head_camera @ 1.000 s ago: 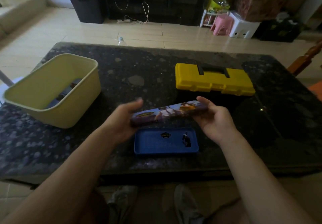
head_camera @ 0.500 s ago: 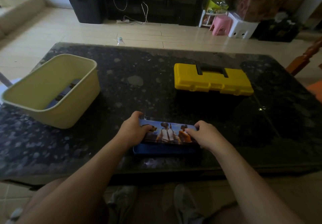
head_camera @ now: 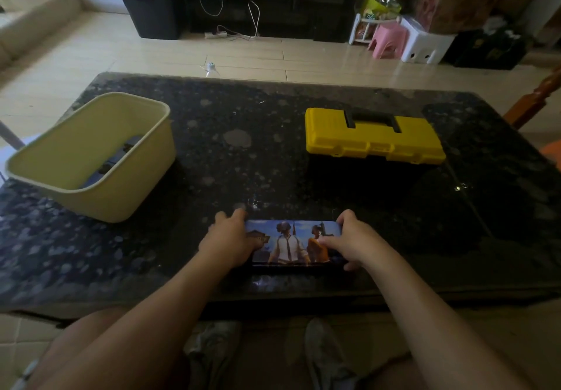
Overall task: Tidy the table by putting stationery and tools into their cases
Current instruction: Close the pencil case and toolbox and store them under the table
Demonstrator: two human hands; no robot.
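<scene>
At 6 o'clock on the bench (head_camera: 273, 161), my left hand (head_camera: 226, 241) and right hand (head_camera: 355, 243) are gripping the ends of the pencil case (head_camera: 291, 245), lying 9-to-3.

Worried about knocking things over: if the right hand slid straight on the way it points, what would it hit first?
Likely nothing: the right hand aims from the printed pencil case over bare dark speckled table, left of the yellow plastic toolbox.

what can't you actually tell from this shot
Head view: inside of the pencil case, covered by its own top.
Head view: both case ends, under the left hand and right hand.
Head view: dark items in the cream tub, half behind its wall, too dim.
Head view: yellow toolbox contents, lid closed.
</scene>
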